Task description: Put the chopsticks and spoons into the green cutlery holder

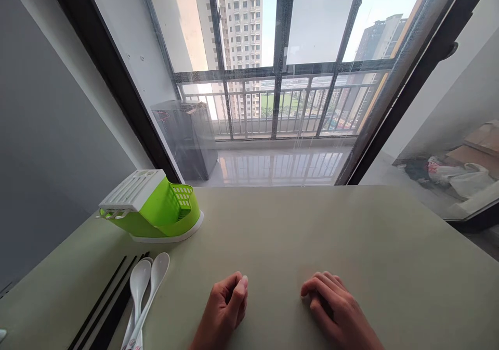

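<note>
Fingers curl loosely under on both of my hands, which rest on the pale green counter (312,235) with nothing held. My left hand (226,308) sits as a soft fist, thumb laid against the index finger, its grip closed on nothing. My right hand (337,308) lies knuckles up with the fingertips tucked down onto the surface, its grip likewise empty; the two hands are near each other but apart. Left of my left hand, near but not touching it, lie two white spoons (142,293), bowls pointing away from me, one partly over the other. Just beside them on their left lie black chopsticks (107,303), side by side. Farther back on the left stands a green cutlery holder (156,207) with a white slotted top and white base, well apart from my hands. Behind the counter a large window (280,79) looks onto a railed balcony and high-rise buildings.
</note>
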The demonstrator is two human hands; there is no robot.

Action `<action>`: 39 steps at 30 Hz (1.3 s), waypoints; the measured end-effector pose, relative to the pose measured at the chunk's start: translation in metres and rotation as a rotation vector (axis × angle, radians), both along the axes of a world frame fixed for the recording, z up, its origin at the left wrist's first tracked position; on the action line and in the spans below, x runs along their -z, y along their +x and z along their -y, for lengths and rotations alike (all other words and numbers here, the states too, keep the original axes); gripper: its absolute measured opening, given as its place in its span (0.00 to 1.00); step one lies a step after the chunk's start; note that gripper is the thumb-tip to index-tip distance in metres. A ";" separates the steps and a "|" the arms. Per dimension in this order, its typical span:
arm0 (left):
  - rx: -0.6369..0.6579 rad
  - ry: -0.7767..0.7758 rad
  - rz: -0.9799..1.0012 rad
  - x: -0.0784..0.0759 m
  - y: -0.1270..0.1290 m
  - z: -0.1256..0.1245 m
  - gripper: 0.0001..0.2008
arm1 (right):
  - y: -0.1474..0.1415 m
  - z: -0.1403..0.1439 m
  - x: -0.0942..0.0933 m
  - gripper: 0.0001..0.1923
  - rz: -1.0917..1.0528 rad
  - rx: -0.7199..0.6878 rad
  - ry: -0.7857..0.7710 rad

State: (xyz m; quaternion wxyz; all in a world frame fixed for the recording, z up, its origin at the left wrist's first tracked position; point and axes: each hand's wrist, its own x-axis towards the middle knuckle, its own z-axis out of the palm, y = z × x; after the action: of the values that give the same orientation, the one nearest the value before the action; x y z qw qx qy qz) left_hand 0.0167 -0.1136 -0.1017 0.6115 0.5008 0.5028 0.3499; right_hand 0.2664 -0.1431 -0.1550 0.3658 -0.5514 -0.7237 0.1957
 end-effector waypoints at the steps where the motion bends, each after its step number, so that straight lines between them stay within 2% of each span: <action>1: 0.001 -0.003 0.001 0.000 0.000 0.000 0.27 | 0.000 0.000 0.000 0.13 0.002 0.001 0.002; 9: -0.002 0.000 -0.007 -0.003 0.001 0.000 0.27 | 0.000 0.000 0.001 0.12 0.012 0.008 0.008; 19: 0.025 0.031 -0.027 0.003 -0.002 0.000 0.26 | 0.001 0.000 0.003 0.11 0.011 -0.013 0.005; 39: 0.014 0.021 -0.025 -0.001 0.001 0.000 0.26 | 0.000 0.000 0.001 0.11 0.023 0.000 0.008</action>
State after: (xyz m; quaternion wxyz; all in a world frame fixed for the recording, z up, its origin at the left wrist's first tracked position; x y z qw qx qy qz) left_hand 0.0179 -0.1136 -0.1009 0.6024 0.5151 0.5032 0.3443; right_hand 0.2667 -0.1433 -0.1558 0.3595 -0.5522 -0.7288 0.1864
